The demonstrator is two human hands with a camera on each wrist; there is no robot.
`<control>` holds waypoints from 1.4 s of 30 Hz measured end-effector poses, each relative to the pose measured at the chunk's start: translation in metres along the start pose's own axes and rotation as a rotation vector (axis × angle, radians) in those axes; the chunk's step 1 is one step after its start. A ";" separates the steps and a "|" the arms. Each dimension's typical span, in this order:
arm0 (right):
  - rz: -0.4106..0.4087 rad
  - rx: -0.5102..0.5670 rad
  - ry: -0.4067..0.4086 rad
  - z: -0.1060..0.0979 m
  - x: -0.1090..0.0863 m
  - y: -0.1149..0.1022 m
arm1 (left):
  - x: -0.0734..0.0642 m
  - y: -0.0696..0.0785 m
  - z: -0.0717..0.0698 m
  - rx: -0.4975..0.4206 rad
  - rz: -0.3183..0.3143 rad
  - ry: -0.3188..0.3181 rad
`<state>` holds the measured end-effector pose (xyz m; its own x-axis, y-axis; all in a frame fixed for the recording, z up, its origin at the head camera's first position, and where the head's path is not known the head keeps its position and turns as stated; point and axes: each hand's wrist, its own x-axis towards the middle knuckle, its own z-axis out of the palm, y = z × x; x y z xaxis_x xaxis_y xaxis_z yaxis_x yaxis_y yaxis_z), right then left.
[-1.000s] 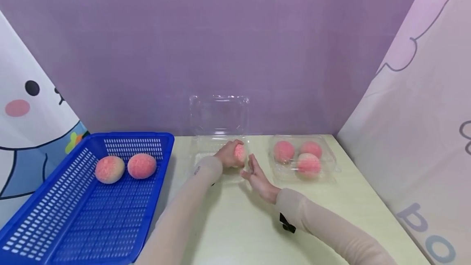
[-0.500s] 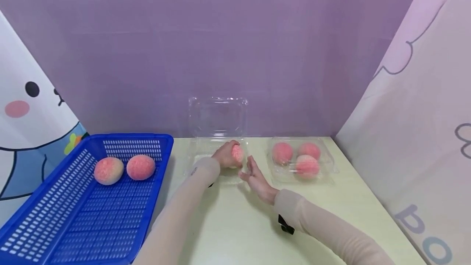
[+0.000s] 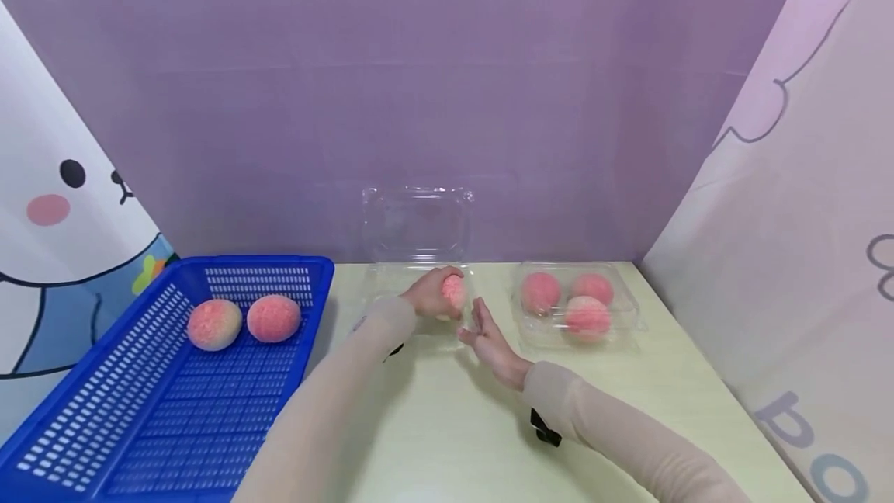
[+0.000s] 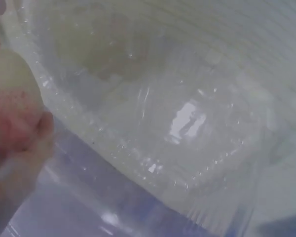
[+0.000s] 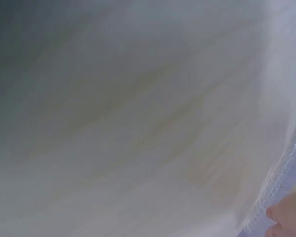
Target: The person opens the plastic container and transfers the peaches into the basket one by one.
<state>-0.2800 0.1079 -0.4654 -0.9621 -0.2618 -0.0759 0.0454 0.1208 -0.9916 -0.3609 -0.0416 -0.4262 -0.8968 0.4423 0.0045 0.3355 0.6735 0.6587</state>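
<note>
While my left grip (image 3: 433, 293) grasps a pink ball (image 3: 453, 291) at the right side of the lid-raised clear clamshell (image 3: 417, 261), my right grip (image 3: 492, 346) is straight-fingered nearby. I read "o" on the right-hand curtain (image 3: 775, 254).

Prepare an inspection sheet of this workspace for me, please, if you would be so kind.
Surface: pale tabletop.
Job's things: open clear container; second clear container with three pink balls; blue basket with two pink balls.
Clutter: nothing seen.
Hands: left hand grips a pink ball at the open container; right hand nearby, fingers straight, contact with the container unclear.
Cables: nothing seen.
Surroundings: purple backdrop; printed sheets at both sides.
</note>
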 end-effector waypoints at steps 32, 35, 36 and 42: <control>0.037 -0.040 0.000 -0.003 -0.007 0.000 | -0.049 0.039 -0.059 -0.106 -0.198 -0.010; 0.032 -0.041 0.011 -0.004 -0.005 0.000 | -0.053 0.041 -0.064 -0.094 -0.188 -0.028; 0.031 -0.042 0.012 -0.004 -0.005 -0.001 | -0.056 0.042 -0.066 -0.089 -0.186 -0.027; 0.010 -0.044 0.010 0.001 -0.002 -0.003 | -0.072 0.039 -0.079 -0.075 -0.193 -0.026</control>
<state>-0.2778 0.1075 -0.4621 -0.9644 -0.2506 -0.0846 0.0434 0.1656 -0.9852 -0.3064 -0.0937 -0.3412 -0.9345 0.3249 -0.1457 0.1349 0.7017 0.6996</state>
